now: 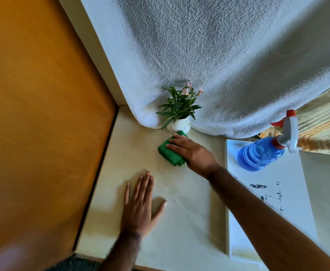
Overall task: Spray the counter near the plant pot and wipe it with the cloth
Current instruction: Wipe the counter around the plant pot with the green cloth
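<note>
Step in hand: wiping, judging by the right hand (192, 151) lying flat on the folded green microfibre cloth (170, 153), fingers extended and pressing rather than gripping.
Cloth position: on the pale cream tabletop (179, 222), its far corner touching the base of the small white plant pot (179, 125) with green leaves and pink flowers.
Left hand (140, 204): palm down on the tabletop, fingers spread, holding nothing, well short of the cloth.
Spray bottle: the clear blue plastic bottle with a white and red trigger head (262, 151) lies tilted on a white tray (227, 212) to the right, untouched.
Doing it well: keep the palm flat for even pressure, and sweep away from the pot, since a push toward it would likely tip so light a thing.
Wetness: I cannot tell whether the surface has spray on it.
Caution: steady the pot with the free hand if wiping around its base.
</note>
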Tool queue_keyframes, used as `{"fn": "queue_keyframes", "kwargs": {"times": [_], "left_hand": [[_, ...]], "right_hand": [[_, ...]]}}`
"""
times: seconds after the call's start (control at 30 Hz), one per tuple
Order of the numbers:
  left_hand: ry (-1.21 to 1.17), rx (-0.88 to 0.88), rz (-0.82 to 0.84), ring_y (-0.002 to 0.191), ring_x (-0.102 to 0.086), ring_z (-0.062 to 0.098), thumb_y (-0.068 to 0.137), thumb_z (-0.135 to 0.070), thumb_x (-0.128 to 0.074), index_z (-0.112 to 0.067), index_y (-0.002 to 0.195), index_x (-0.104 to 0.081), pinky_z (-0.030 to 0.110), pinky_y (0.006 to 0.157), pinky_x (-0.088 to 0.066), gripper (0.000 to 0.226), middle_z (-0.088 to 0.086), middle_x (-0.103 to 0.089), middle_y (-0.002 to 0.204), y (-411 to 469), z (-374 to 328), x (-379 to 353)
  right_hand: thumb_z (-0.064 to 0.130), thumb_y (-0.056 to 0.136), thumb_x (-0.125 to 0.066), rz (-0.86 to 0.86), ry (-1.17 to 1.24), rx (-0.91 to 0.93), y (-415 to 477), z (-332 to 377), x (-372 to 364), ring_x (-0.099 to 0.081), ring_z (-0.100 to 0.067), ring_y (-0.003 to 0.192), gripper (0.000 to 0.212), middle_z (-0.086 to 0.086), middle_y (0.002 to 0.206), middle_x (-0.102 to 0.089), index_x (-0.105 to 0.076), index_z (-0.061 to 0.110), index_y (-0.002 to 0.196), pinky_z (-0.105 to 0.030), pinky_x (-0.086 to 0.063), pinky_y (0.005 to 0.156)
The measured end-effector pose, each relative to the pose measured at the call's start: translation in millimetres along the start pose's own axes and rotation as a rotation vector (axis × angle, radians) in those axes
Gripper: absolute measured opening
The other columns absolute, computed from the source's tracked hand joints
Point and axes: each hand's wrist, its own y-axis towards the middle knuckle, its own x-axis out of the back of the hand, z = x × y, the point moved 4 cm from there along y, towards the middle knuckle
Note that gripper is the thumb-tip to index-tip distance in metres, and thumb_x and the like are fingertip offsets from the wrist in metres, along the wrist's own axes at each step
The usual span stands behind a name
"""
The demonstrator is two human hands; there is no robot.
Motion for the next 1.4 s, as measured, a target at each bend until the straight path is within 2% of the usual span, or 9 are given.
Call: {"fn": "queue_keyframes", "kwargs": {"times": [0.13,0.4,0.63,0.73,0.9,1.13,1.27,1.4], "left_hand": [[0.003,0.003,0.014,0.163,-0.025,0.024,0.098,-0.076,-0.036,-0.014,0.167,-0.022,0.061,0.129,-0.028,0.094,0.005,-0.023,0.177,0.1,-1.0,0.2],[0.022,0.007,0.023,0.162,-0.028,0.026,0.098,-0.075,-0.036,-0.011,0.166,-0.024,0.062,0.127,-0.031,0.094,0.007,-0.026,0.176,1.2,-3.7,3.9],[0.022,0.01,0.029,0.161,-0.03,0.026,0.097,-0.073,-0.042,-0.011,0.165,-0.028,0.062,0.125,-0.035,0.094,0.007,-0.028,0.175,1.6,-4.4,6.3],[0.006,0.007,0.018,0.161,-0.029,0.025,0.098,-0.073,-0.04,-0.012,0.166,-0.026,0.063,0.125,-0.034,0.093,0.007,-0.027,0.176,0.4,-3.1,5.7],[-0.002,0.009,0.029,0.161,-0.029,0.026,0.098,-0.075,-0.038,-0.012,0.166,-0.026,0.063,0.125,-0.034,0.093,0.007,-0.027,0.176,1.5,-4.4,6.1],[0.0,0.009,0.043,0.162,-0.027,0.026,0.098,-0.075,-0.039,-0.012,0.167,-0.024,0.063,0.127,-0.032,0.094,0.007,-0.025,0.176,2.2,-3.5,5.3],[-0.006,0.011,0.062,0.163,-0.024,0.025,0.098,-0.077,-0.036,-0.013,0.167,-0.02,0.062,0.128,-0.03,0.095,0.006,-0.022,0.177,2.3,-2.7,2.5],[-0.013,0.011,0.065,0.163,-0.023,0.024,0.098,-0.077,-0.036,-0.014,0.168,-0.018,0.062,0.128,-0.029,0.095,0.005,-0.02,0.178,1.3,-0.9,0.4]], "right_hand": [[-0.022,0.087,-0.054,-0.105,-0.1,0.082,8.9,-2.4,13.5,-0.046,-0.036,0.14,0.054,-0.016,0.141,-0.06,-0.064,0.005,0.133,-0.048,-0.036,0.118],[-0.023,0.083,-0.059,0.006,-0.086,0.061,6.4,-20.2,2.7,-0.049,-0.037,0.137,0.051,-0.019,0.138,-0.062,-0.067,0.003,0.127,-0.054,-0.04,0.114],[-0.024,0.079,-0.055,0.099,-0.015,-0.069,-8.3,-25.0,-2.0,-0.046,-0.039,0.139,0.058,-0.02,0.141,-0.059,-0.065,0.002,0.13,-0.056,-0.042,0.112],[-0.023,0.079,-0.054,0.091,-0.011,-0.055,-6.8,-17.5,0.2,-0.047,-0.041,0.138,0.057,-0.021,0.14,-0.059,-0.066,0.001,0.129,-0.057,-0.043,0.111],[-0.021,0.084,-0.06,0.001,-0.074,0.097,7.2,-0.3,11.2,-0.05,-0.039,0.136,0.05,-0.019,0.137,-0.062,-0.067,0.003,0.127,-0.054,-0.041,0.113],[-0.019,0.081,-0.066,0.004,-0.045,0.054,11.4,-14.0,8.6,-0.053,-0.036,0.134,0.051,-0.018,0.135,-0.064,-0.069,0.004,0.125,-0.054,-0.042,0.112],[-0.019,0.079,-0.059,-0.014,0.03,-0.039,3.3,-20.7,2.4,-0.051,-0.03,0.137,0.055,-0.015,0.135,-0.063,-0.068,0.007,0.127,-0.051,-0.04,0.114],[0.0,0.082,-0.039,0.0,0.084,-0.111,-2.1,-20.7,0.5,-0.052,-0.028,0.136,0.053,-0.013,0.133,-0.065,-0.068,0.007,0.126,-0.05,-0.042,0.113]]}}
